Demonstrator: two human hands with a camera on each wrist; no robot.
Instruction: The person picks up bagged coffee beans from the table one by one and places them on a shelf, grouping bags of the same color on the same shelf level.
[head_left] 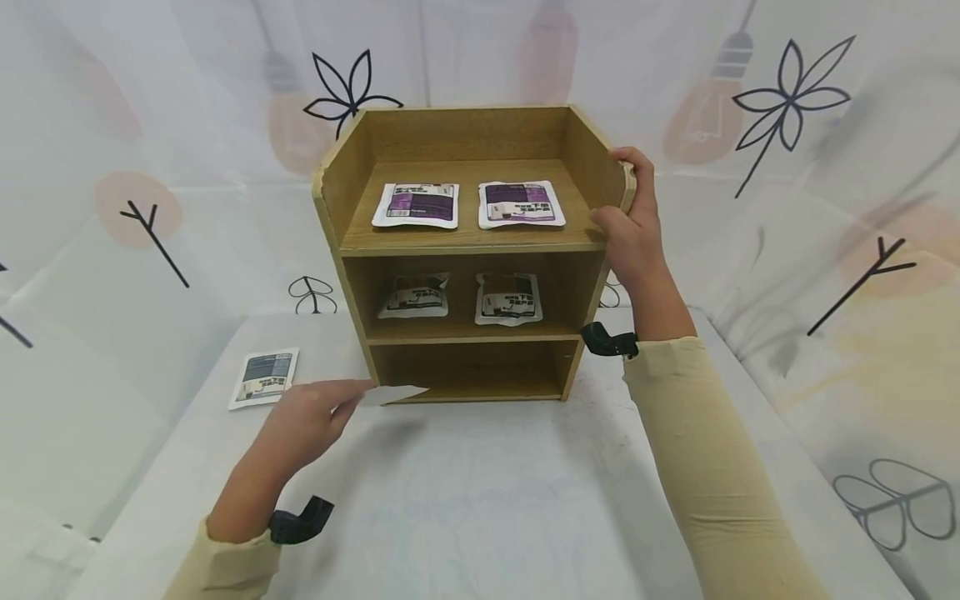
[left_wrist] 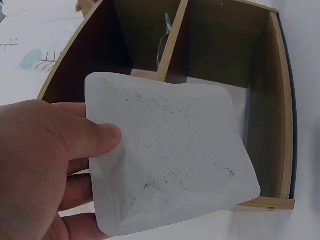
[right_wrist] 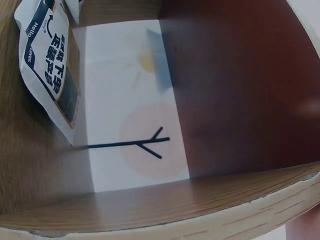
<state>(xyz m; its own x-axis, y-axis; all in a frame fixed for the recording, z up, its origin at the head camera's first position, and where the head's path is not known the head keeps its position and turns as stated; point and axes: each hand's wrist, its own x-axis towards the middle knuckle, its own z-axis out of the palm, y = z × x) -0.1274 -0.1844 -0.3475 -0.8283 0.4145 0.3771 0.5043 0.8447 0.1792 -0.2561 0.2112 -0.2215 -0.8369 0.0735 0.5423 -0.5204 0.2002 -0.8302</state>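
My left hand (head_left: 303,421) pinches a flat white packet (left_wrist: 170,155) by its edge, thumb on top and fingers beneath. Its plain, speckled side shows in the left wrist view, in front of the lower compartments. A small wooden shelf (head_left: 471,136) stands upright on the table, and my right hand (head_left: 637,229) grips its upper right side panel. Two purple-and-white packets, one left (head_left: 416,205) and one right (head_left: 521,204), lie on the top level. On the middle level are two brown-and-white packets, left (head_left: 415,297) and right (head_left: 508,298). No packet shows on the bottom level.
Another packet (head_left: 265,377), with a grey-blue label, lies on the white table (head_left: 480,500) left of the shelf. A printed curtain (head_left: 480,50) hangs behind the shelf and along both sides.
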